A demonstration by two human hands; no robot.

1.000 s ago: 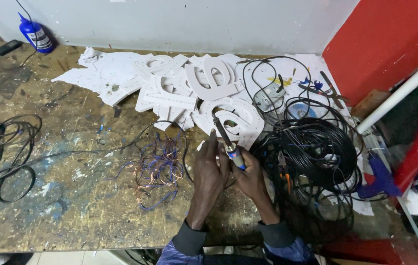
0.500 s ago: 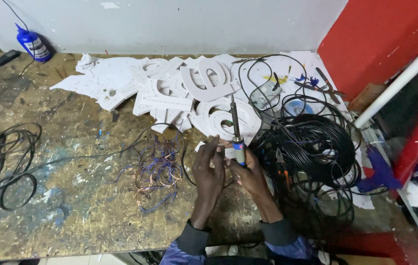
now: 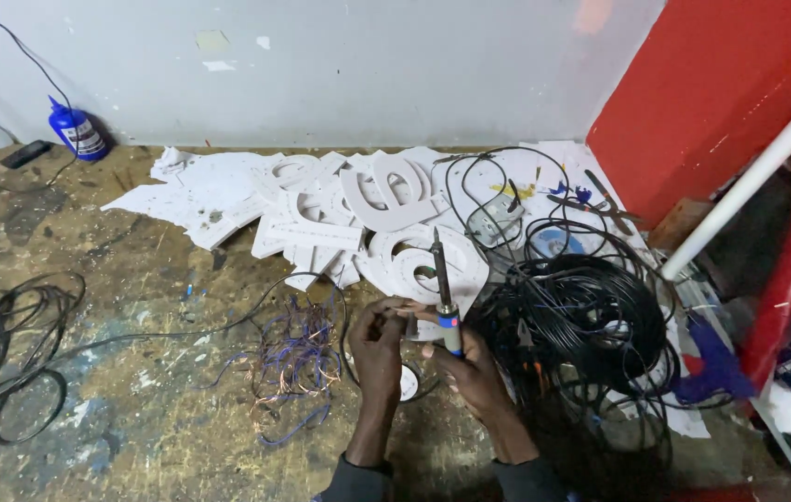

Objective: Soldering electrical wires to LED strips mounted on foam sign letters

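My right hand point(image 3: 474, 367) grips a soldering iron point(image 3: 443, 293) with a blue handle, its dark tip pointing up and away over the white cut-out letters point(image 3: 386, 200). My left hand point(image 3: 379, 344) is beside it, fingers pinched on a small pale piece point(image 3: 411, 325) held between both hands; what it is I cannot tell. A small white round part point(image 3: 408, 383) lies on the bench just below my hands. A tangle of stripped purple and copper wire point(image 3: 293, 363) lies left of my left hand.
A big coil of black cable point(image 3: 591, 325) sits right of my hands. A blue bottle point(image 3: 78, 131) stands at the back left by the wall. Black cable loops point(image 3: 14, 372) lie at the left. A red panel point(image 3: 721, 102) and a white pipe point(image 3: 749, 181) bound the right.
The soldering iron has swung from a tilt to nearly upright in my right hand. Both hands have stayed together at the same spot on the bench.
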